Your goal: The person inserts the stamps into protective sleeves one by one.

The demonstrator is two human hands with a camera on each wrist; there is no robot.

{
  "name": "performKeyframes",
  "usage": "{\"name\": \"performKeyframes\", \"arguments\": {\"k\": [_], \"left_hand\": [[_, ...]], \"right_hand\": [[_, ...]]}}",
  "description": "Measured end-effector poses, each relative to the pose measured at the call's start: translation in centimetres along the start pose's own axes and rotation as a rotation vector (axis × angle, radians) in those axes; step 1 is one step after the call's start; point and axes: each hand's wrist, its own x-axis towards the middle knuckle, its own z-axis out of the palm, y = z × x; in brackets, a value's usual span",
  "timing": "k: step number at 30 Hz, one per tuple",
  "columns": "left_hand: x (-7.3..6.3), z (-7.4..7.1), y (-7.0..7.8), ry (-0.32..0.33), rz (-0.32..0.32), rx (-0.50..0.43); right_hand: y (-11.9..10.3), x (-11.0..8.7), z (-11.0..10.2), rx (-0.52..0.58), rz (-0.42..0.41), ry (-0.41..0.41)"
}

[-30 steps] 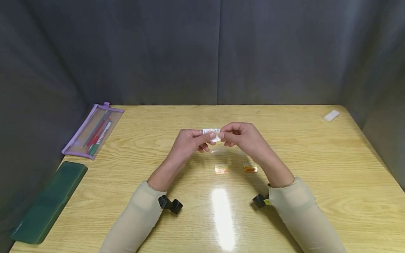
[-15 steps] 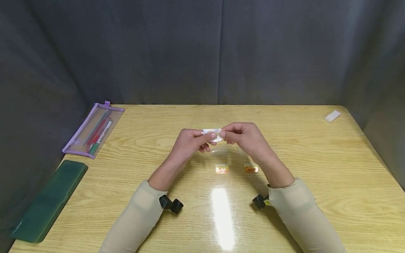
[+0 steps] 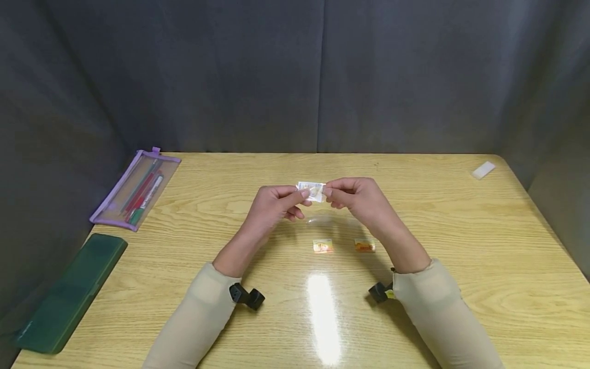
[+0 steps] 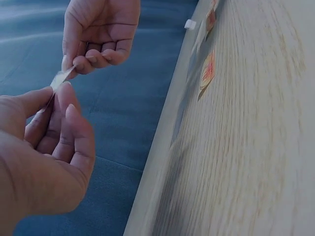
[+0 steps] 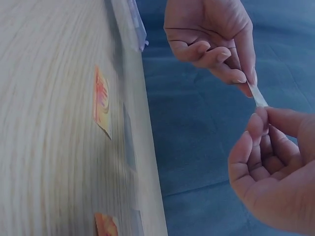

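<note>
Between both hands, raised over the table, is a small flat white piece [image 3: 314, 190] with faint print, like a little packet or label. The thumb and fingers of my left hand [image 3: 275, 206] pinch its left end. My right hand [image 3: 361, 196] pinches its right end with thumb and index finger. In the right wrist view the white piece [image 5: 258, 96] appears nearly edge-on, a thin strip between the two pinches. Below the hands lie two small orange-and-yellow printed pieces, a left one [image 3: 323, 246] and a right one [image 3: 364, 245].
A clear plastic piece [image 3: 320, 221] lies behind the orange pieces. At the left are a mesh pencil pouch [image 3: 138, 192] with pens and a green case [image 3: 74, 294]. A small white block [image 3: 484, 169] sits at the far right. Dark curtains [image 3: 295, 77] stand behind the table.
The white piece has risen slightly and more of its printed face shows. My left thumb has drawn back a little to the left, and my right hand has shifted slightly right.
</note>
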Motion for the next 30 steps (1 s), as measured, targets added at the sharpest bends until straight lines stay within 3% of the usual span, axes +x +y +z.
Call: {"name": "performKeyframes", "arguments": {"k": [7,14,19,25,30], "left_hand": [[-0.04,-0.01,-0.02,0.028,-0.011,-0.031],[0.1,0.1,-0.09,0.024,-0.009,-0.02],[0.23,-0.23,0.01,0.092,0.011,-0.031],[0.27,-0.69,0.15,0.147,0.002,0.029],[0.42,-0.71,0.15,0.129,-0.02,0.023]], "right_hand": [[0.15,0.06,0.21,0.023,-0.055,-0.048],[0.36,0.13,0.18,0.021,-0.039,-0.034],[0.34,0.2,0.15,0.009,-0.029,0.001],[0.28,0.21,0.39,0.029,-0.033,-0.025],[0.6,0.3,0.16,0.017,-0.009,-0.027]]}}
